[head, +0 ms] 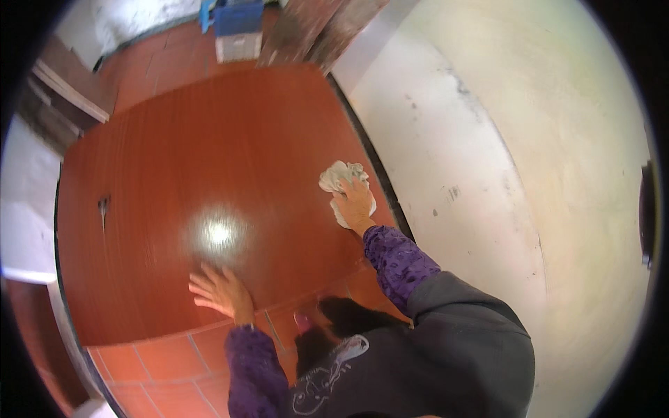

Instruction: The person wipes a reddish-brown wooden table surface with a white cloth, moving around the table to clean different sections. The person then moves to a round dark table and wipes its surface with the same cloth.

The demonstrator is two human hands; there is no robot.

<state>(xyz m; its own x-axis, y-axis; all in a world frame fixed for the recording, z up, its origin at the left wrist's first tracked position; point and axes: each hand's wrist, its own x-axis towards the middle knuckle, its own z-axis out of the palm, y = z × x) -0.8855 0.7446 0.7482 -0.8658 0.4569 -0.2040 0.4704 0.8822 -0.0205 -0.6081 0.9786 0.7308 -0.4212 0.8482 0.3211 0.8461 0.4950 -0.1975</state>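
Note:
A large, glossy reddish-brown wooden panel point(225, 151) spreads out before me, with a bright light reflection on it. Near its right edge, my right hand point(355, 201) presses on a crumpled off-white cloth point(338, 176), fingers spread over the fabric. By the edge nearest me, my left hand point(219, 292) rests palm down with the fingers apart and holds nothing. Towards the panel's left side is a small dark fitting or mark point(103, 204); its exact kind is unclear.
A pale, stained wall point(444, 157) runs along the right side. Tiled floor point(157, 366) shows on the near side. Beyond the far edge stand worn wooden posts point(308, 31) and a blue-and-white plastic crate or bin point(239, 31). Brown woodwork point(73, 83) stands at the far left.

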